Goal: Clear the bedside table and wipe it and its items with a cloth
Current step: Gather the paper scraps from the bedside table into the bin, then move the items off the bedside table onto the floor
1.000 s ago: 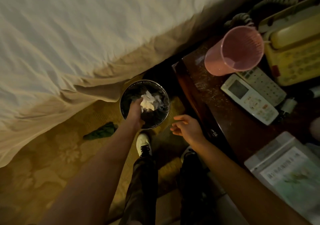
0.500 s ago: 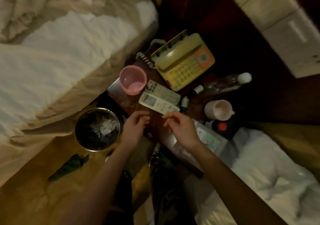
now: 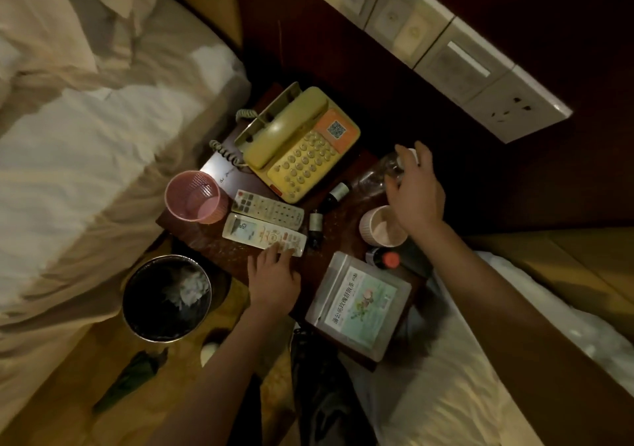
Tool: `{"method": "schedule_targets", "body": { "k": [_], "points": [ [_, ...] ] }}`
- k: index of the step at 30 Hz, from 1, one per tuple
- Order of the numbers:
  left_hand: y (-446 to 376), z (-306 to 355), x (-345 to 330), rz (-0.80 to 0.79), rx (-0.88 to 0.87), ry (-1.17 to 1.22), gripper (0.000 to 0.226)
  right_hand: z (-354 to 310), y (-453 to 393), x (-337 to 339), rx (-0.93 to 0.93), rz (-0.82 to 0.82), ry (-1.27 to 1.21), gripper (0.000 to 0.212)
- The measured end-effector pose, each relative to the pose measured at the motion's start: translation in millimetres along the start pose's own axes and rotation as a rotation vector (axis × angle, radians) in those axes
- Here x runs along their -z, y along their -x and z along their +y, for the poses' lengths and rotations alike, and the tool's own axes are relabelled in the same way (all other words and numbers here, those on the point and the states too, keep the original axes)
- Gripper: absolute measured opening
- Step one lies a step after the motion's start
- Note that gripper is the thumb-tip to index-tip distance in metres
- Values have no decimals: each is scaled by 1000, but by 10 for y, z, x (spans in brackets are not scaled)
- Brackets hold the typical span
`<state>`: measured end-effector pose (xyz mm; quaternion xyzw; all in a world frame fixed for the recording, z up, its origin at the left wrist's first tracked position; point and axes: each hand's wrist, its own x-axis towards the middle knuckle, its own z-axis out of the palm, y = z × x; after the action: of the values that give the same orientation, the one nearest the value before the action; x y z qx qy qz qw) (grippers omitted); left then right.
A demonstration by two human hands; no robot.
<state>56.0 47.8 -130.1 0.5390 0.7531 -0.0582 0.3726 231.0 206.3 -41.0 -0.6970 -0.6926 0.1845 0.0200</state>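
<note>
The dark wooden bedside table carries a yellow telephone, a pink cup, two white remotes, two small dark bottles, a white cup, a red-capped bottle and a clear-lidded tea box. My left hand lies flat at the table's front edge, fingertips touching the nearer remote. My right hand reaches to the table's back right and curls round the neck of a clear plastic bottle lying there. A green cloth lies on the floor.
A round metal bin holding crumpled tissue stands on the floor left of the table. Beds flank the table on the left and right. A switch and socket panel is on the wall behind.
My left hand left the bin and came up to the near remote. My right hand moved from the table's front to the clear bottle at the back right. The view lifted to the table.
</note>
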Motion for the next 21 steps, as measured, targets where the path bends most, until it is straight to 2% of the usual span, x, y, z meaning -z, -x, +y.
{"method": "schedule_targets", "body": {
  "k": [4,7,13,15,18,19,21],
  "points": [
    [53,-68,-72,-74,-5,-70,58,98,-13,-122,74,54,-6,35],
    [66,-100,-129,-72,-7,-54,57,146,47,-152,105,86,-44,29],
    [105,-175,-205,-5,12,217,52,-32,404,25,185,296,-337,22],
    [188,-222,-166,22,99,456,46,-199,617,73,203,294,-406,21],
    [362,-355,21,4,445,1139,33,-531,943,35,298,226,-446,27],
    [411,-439,80,-2,549,1374,29,-644,1038,-15,336,170,-470,30],
    [515,-668,137,27,650,1632,25,-884,1219,-182,329,-3,-516,31]
  ]
}}
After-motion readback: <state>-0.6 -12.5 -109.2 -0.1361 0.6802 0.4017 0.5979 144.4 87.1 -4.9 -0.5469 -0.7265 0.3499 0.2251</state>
